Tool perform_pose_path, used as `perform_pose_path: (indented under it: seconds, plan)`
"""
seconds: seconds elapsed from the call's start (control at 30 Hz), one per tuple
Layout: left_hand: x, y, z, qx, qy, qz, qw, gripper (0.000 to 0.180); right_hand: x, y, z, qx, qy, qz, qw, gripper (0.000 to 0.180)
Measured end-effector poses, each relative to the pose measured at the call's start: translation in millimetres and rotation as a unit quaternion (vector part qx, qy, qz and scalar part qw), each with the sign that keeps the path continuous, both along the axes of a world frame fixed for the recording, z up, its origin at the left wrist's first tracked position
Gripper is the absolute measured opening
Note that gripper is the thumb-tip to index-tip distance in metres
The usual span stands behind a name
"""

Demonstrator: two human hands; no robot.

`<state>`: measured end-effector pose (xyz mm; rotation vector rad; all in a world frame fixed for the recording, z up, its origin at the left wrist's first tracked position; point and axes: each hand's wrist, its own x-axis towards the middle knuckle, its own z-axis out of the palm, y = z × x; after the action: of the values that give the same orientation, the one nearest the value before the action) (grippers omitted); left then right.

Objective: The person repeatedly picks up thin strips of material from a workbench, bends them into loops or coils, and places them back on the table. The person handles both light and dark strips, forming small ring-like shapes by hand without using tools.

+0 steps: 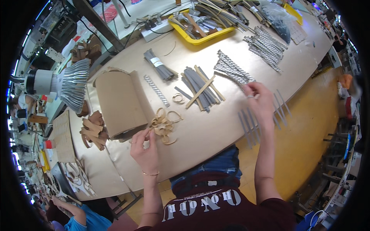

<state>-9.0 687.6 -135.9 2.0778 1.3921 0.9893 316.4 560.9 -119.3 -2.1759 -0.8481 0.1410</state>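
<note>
Tan leather loops (165,125): your left hand (145,148) pinches one at its fingertips. Your right hand (261,103), fingers curled together, touches grey strips (249,125) beneath them.

A yellow tray (216,35) heaped with straps sits at the far side of the tan table (216,131). A ribbed metal lamp (75,82) hangs over a curled cardboard sheet (115,102), with tan leather scraps (93,131) just beside it.

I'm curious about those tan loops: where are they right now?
The tan loops lie on the table at the person's left, touching the left hand, beside the cardboard roll.
</note>
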Motion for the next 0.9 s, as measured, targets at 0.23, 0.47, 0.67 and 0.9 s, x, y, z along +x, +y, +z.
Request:
perform_pose_path:
  seconds: [0.23,0.47,0.67,0.9]
  plan:
    - [-12,-9,7,0.013,0.046,0.049,0.998,0.025,-44,88,-9,-0.174,0.012,-0.009,0.985,0.044]
    - [-3,-21,13,0.071,-0.040,-0.051,0.995,0.023,-51,104,-18,-0.028,0.118,-0.040,0.992,0.035]
    - [13,-30,25,-0.040,-0.134,-0.132,0.981,0.022,-66,67,16,0.097,0.294,0.104,0.945,0.024]
    - [37,-34,45,-0.265,-0.337,-0.199,0.881,0.022,-128,39,42,0.132,0.363,0.330,0.861,0.069]
